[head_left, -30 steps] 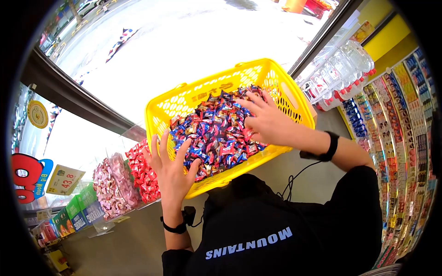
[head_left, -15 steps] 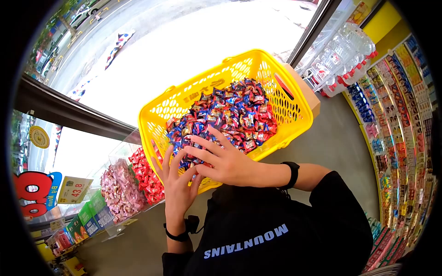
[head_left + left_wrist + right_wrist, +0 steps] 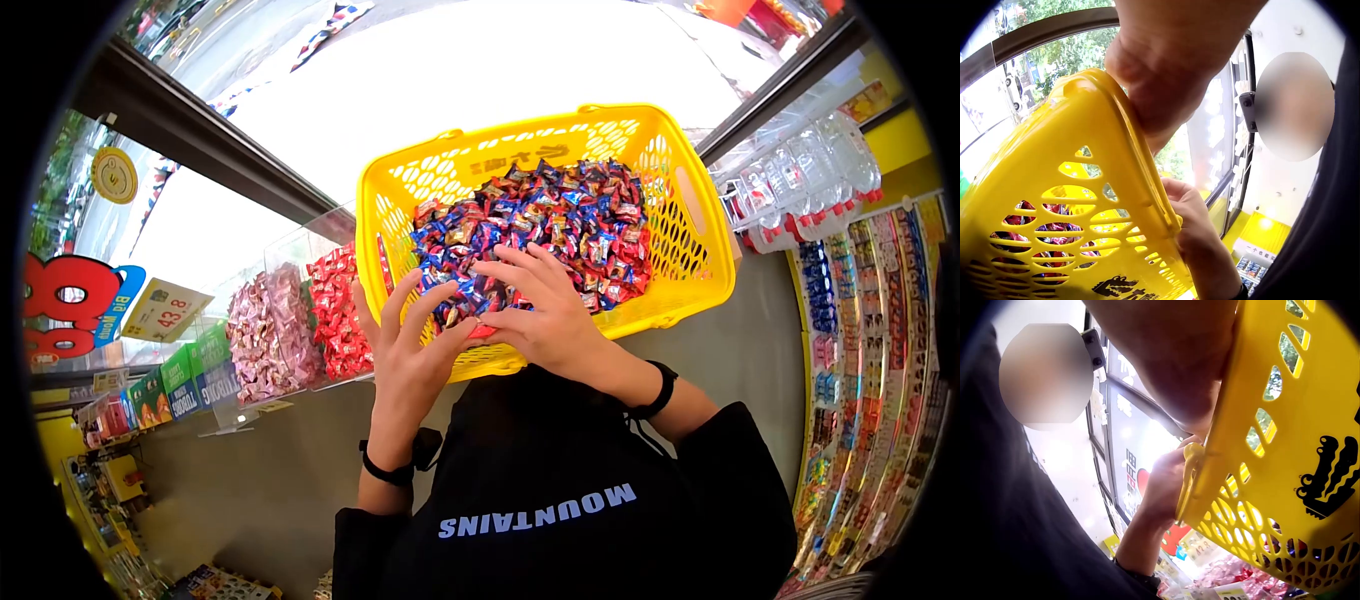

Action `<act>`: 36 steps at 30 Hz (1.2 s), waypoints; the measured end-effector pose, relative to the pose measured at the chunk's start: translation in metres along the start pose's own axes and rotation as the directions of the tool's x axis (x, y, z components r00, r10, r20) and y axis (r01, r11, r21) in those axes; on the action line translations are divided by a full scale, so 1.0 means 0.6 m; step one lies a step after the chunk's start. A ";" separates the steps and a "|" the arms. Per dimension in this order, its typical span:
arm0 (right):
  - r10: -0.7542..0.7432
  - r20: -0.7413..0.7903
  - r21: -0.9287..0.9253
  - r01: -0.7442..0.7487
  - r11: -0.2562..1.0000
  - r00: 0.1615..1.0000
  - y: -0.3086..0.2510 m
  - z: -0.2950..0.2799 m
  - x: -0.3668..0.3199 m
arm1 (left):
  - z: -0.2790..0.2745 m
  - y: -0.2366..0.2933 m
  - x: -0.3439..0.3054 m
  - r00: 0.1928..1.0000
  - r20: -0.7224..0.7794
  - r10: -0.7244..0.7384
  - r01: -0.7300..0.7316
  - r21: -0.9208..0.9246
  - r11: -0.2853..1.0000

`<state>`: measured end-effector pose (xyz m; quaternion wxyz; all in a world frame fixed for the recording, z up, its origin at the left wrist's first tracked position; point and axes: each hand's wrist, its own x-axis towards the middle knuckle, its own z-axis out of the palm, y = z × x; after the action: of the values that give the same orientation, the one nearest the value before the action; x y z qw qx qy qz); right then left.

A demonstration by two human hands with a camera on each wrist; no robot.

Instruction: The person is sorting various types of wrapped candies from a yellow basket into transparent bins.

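Note:
A yellow plastic basket [image 3: 690,300] holds a heap of wrapped candies [image 3: 540,215] in blue, red and dark wrappers. My left hand [image 3: 405,335] reaches over its near left rim, fingers spread above the candies. My right hand [image 3: 555,320] comes over the near rim beside it, its loosely bent fingers extending over the heap. Both thumbs come close together, and a red wrapper [image 3: 483,332] shows between them. From the left wrist view, the basket wall [image 3: 1041,150] hides my left fingertips. The right wrist view likewise has its fingertips hidden behind the basket.
Left of the basket stand clear bins of pink-wrapped candies [image 3: 270,335] and red-wrapped candies [image 3: 342,310]. A price sign [image 3: 165,308] stands beyond them. Bottled water [image 3: 810,175] and packed shelves [image 3: 870,350] line the right side. A window frame [image 3: 200,120] runs behind the bins.
My right hand has moved from the heap's far right to the near rim beside my left hand. The left hand stays near the left rim, and the camera view has shifted.

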<state>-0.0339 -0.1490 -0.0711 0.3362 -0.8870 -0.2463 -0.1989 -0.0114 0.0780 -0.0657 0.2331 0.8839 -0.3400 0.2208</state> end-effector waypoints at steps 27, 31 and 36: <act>0.087 0.071 -0.077 -0.082 0.994 0.994 -0.012 0.007 0.002 | -0.121 -0.131 -0.086 0.947 -0.270 -0.172 0.224 0.177 0.958; 0.111 0.061 -0.122 -0.103 0.987 0.992 -0.011 0.011 0.005 | -0.133 -0.219 -0.169 0.933 -0.137 -0.333 0.359 0.307 0.881; 0.180 0.060 -0.189 -0.166 0.968 0.982 -0.016 0.013 0.007 | -0.080 -0.260 -0.224 0.935 0.037 -0.353 0.320 0.346 0.882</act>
<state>-0.0346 -0.1356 -0.0695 0.2594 -0.9393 -0.1613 -0.1562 -0.0032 0.2746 -0.1425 0.0974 0.9659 -0.1500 0.1872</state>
